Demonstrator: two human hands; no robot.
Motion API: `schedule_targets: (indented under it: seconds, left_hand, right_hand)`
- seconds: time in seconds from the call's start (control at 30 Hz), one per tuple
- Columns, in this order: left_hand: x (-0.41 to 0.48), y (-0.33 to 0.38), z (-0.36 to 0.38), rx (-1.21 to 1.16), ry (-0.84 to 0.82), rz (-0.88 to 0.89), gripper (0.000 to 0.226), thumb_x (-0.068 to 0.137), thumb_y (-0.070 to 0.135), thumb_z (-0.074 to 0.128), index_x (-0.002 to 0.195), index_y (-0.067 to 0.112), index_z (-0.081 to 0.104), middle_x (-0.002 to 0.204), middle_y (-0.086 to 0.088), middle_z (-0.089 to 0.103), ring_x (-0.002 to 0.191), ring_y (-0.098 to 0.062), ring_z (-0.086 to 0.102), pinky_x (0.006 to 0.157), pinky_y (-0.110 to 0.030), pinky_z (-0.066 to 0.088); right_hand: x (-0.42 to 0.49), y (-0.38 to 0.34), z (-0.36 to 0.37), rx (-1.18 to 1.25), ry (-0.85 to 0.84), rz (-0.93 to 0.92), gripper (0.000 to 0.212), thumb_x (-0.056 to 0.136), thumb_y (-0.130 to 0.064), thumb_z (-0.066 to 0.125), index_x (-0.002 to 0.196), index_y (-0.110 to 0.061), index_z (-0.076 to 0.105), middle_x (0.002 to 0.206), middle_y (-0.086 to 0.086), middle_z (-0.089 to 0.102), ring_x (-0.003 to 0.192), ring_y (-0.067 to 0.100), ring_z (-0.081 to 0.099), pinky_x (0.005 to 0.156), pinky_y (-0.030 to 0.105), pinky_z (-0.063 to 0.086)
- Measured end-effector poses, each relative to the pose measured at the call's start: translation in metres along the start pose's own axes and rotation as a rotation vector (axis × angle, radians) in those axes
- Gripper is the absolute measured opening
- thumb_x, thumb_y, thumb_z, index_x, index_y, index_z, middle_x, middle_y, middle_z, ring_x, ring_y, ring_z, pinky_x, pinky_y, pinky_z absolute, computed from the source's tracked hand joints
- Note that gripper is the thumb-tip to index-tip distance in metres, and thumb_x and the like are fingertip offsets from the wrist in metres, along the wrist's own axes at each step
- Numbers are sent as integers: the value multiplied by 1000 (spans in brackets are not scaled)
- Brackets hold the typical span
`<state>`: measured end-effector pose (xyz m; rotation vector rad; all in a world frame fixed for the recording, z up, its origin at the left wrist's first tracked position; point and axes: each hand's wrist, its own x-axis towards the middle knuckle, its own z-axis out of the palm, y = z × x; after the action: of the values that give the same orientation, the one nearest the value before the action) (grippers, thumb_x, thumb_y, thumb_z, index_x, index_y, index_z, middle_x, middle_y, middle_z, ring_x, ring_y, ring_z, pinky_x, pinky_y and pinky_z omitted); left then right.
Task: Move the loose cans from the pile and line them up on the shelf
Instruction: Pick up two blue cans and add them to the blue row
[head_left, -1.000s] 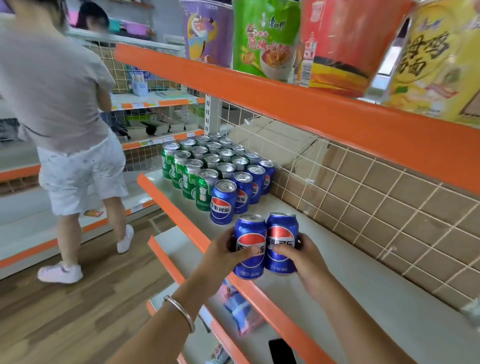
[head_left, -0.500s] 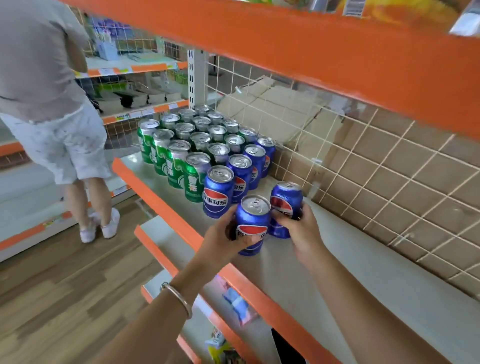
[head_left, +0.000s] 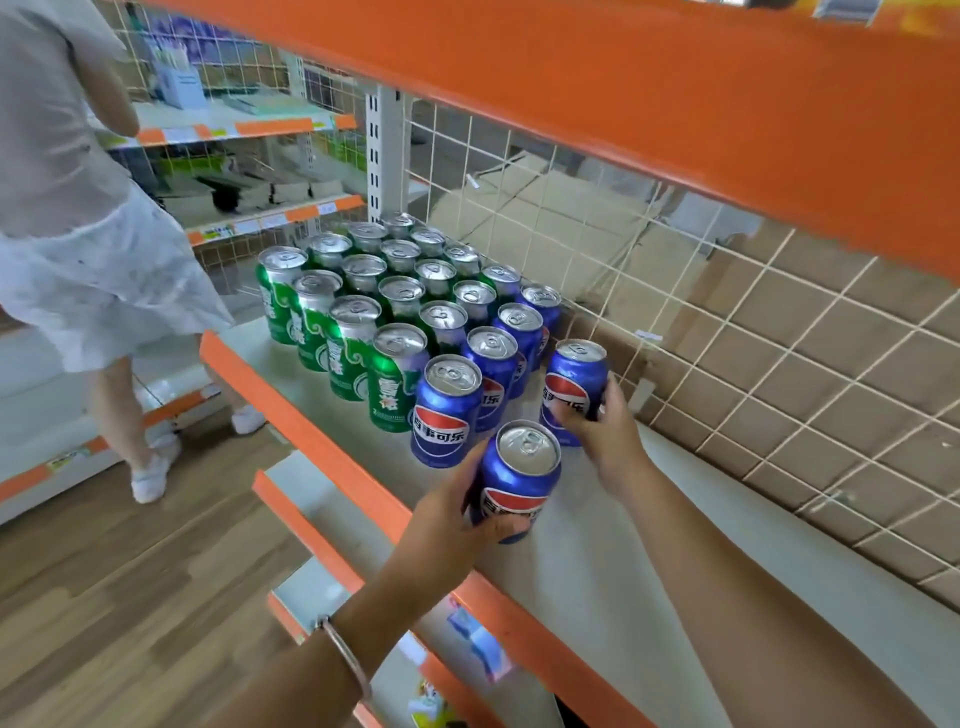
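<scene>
While two blue cans are gripped, one in each hand, both are seen over the pale shelf deck (head_left: 597, 571). The left hand (head_left: 457, 519) is curled round the nearer blue can (head_left: 519, 483), which is tipped slightly and kept close to the orange front lip (head_left: 322, 447); whether its base touches the deck cannot be told. The right hand (head_left: 610, 431) is wrapped round the farther blue can (head_left: 574, 379), which is held just beside the wire grid back (head_left: 779, 364), next to the end of the standing rows. Each held can is marked with a red, white and blue round emblem crossed by white characters, and is capped by a silver lid with a pull tab. A silver bangle (head_left: 345, 654) is worn on the left wrist.

Farther along the deck, upright cans are packed in rows: green cans (head_left: 348, 358) toward the front and far end, shelved blue cans (head_left: 447, 410) at the near end. Brown cardboard (head_left: 571, 223) is seen behind the grid. An orange-edged upper shelf (head_left: 675, 104) is hung overhead, and lower shelves (head_left: 311, 493) with the same orange trim are stepped out below. A wood-patterned floor (head_left: 130, 597) is laid to the left, where another person (head_left: 78, 234) in a grey top, white shorts and white shoes is stood beside a second shelving unit.
</scene>
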<state>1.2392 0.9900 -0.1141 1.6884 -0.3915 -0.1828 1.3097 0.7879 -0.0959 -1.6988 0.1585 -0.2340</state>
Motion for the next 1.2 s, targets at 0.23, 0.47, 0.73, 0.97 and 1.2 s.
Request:
schedule_targets:
  seconds: [0.23,0.47,0.73,0.97,1.2]
  left_hand:
    - [1,1,-2,0,-10,-4,69,75,7,75,114,50,37,111,32,54,100,24,52,79,2,38]
    - [2,1,-8,6,-59,-7,67,77,7,75,122,43,40,112,31,56,105,18,53,82,-1,39]
    - [6,-2,-9,19,-86,-17,67,78,16,75,122,50,37,122,26,56,114,10,52,89,-4,40]
    - [9,-6,-10,12,-108,-10,69,80,14,74,128,44,35,123,24,56,113,11,52,87,-3,40]
    - [19,-4,-9,-13,-124,-5,68,80,12,72,134,33,35,124,20,54,110,17,50,83,0,40]
  right_hand:
    - [24,8,2,27,41,48,65,74,-3,77,131,-18,49,123,7,62,111,22,60,96,41,49]
    - [49,15,7,3,107,29,60,80,-1,71,132,-19,47,125,5,61,113,21,58,102,46,45]
    - [73,19,3,-41,79,15,70,81,-1,70,141,-16,37,135,8,54,116,19,53,101,39,43]
    - [85,26,3,-279,189,36,72,80,-11,72,141,-18,34,138,6,53,126,25,50,108,50,38]
    - [32,-1,7,-267,220,11,53,89,-12,59,139,-13,40,137,0,46,116,14,50,97,32,43]
